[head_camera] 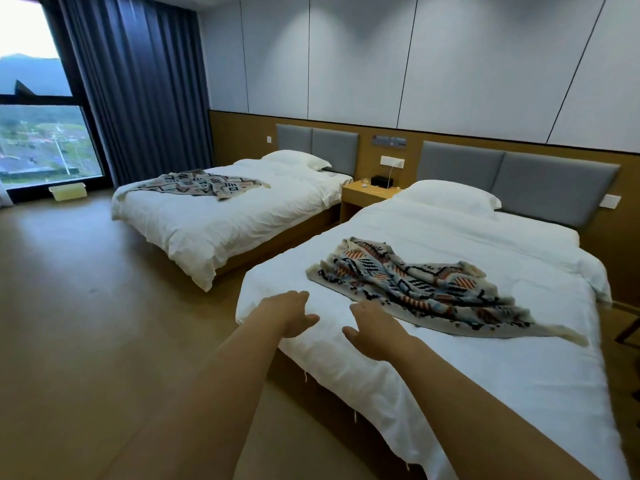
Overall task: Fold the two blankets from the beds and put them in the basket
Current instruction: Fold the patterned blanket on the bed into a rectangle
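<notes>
You stand at the foot corner of the near bed (450, 382), a wide white-covered mattress that fills the right half of your view, with a white pillow (450, 195) against its grey headboard (519, 181). The far bed (221, 223) sits parallel to it toward the window (38, 133), made up the same way, and a wooden nightstand (363, 195) stands between the two.

The near blanket (422, 289) lies crumpled across the middle of the near bed, unfolded and bunched into ridges. It is a cream knit with a blocky geometric pattern in black, orange-red and pale blue, and its pale border trails toward the right edge of the mattress. The far blanket (201, 183) is spread loosely on the far bed, nearer its window side; it shows the same kind of pattern, though the colours read more muted from here.

The basket (68, 193), a small pale yellow tub, rests on the floor below the window, well apart from both beds.

Your left hand (294, 315) hovers over the bed's corner, palm down, fingers loosely spread and holding nothing. Your right hand (375, 332) reaches alongside it, also spread and empty, its fingertips just short of the near blanket's closest edge.
</notes>
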Motion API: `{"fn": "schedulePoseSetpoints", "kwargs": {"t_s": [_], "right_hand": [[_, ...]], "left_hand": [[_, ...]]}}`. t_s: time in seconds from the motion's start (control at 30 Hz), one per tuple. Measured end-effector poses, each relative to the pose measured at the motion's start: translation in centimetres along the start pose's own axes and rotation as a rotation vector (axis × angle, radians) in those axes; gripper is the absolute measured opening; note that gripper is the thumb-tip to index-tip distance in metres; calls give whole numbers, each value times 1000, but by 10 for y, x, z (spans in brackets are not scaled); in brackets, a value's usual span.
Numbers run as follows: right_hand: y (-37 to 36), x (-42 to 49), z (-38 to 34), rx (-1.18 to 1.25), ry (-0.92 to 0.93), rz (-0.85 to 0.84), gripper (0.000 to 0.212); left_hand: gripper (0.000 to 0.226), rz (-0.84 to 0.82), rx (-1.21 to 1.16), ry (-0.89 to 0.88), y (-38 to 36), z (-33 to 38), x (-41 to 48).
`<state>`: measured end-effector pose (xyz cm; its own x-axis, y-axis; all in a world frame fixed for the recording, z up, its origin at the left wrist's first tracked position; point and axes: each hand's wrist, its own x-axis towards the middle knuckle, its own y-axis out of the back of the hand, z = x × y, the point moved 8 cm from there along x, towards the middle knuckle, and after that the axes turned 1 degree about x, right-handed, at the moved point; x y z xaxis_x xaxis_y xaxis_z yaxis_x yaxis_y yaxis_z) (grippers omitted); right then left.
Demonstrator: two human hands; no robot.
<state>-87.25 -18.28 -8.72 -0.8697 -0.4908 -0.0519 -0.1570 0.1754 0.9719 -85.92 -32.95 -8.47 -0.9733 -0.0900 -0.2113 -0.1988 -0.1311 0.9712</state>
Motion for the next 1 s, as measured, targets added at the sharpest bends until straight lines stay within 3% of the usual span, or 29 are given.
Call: {"fn": "schedulePoseSetpoints", "kwargs": {"t_s": [0.37, 0.7, 1.0], "right_hand": [[-40, 188, 3, 47, -86, -94, 47], [-101, 371, 55, 151, -158, -228, 51], [-131, 502, 95, 199, -251, -300, 42]], "left_hand": [[63, -95, 7, -86, -8, -66, 172], [62, -218, 181, -101, -29, -119, 362], [57, -318, 177, -194, -41, -152, 521]]}}
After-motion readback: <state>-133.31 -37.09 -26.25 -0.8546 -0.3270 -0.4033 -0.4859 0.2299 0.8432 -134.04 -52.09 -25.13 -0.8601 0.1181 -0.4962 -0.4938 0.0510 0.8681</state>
